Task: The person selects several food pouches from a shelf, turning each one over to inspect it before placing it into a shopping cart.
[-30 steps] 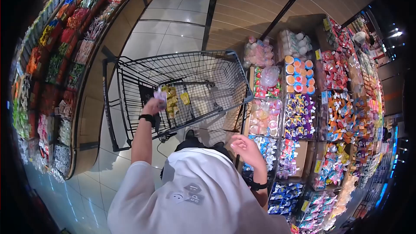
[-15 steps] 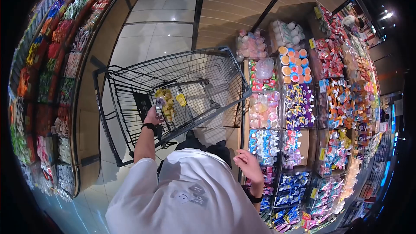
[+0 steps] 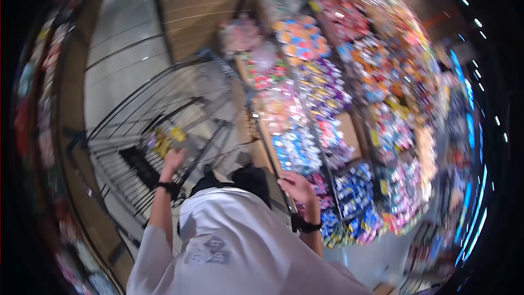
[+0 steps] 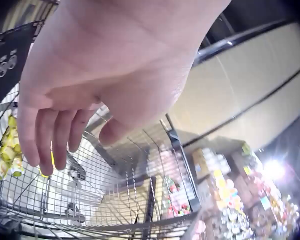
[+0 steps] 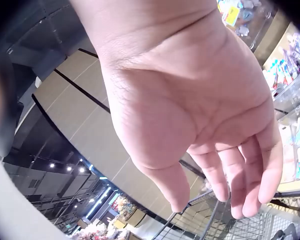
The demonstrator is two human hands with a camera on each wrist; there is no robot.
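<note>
The left hand [image 3: 173, 161] is over the near side of the black wire cart [image 3: 136, 155], beside yellow packets [image 3: 162, 143] lying in it. In the left wrist view the fingers of that hand [image 4: 97, 90] hang loosely with nothing held, and the yellow packets [image 4: 10, 152] show at the far left. The right hand [image 3: 297, 187] hovers near the front edge of the candy display, holding nothing. Its fingers hang relaxed and parted from the thumb in the right wrist view, where the hand [image 5: 195, 115] shows palm side.
Bins of wrapped sweets [image 3: 355, 191] fill the right side, with blue-and-white packets [image 3: 296, 151] nearest the right hand. Another shelf of goods [image 3: 46, 125] runs along the left. Tiled floor [image 3: 117, 38] lies beyond the cart, beside a tan panelled wall [image 3: 202, 5].
The small purple packet left the left hand and lies among the yellow ones. The head view has swung, so cart and display appear farther left.
</note>
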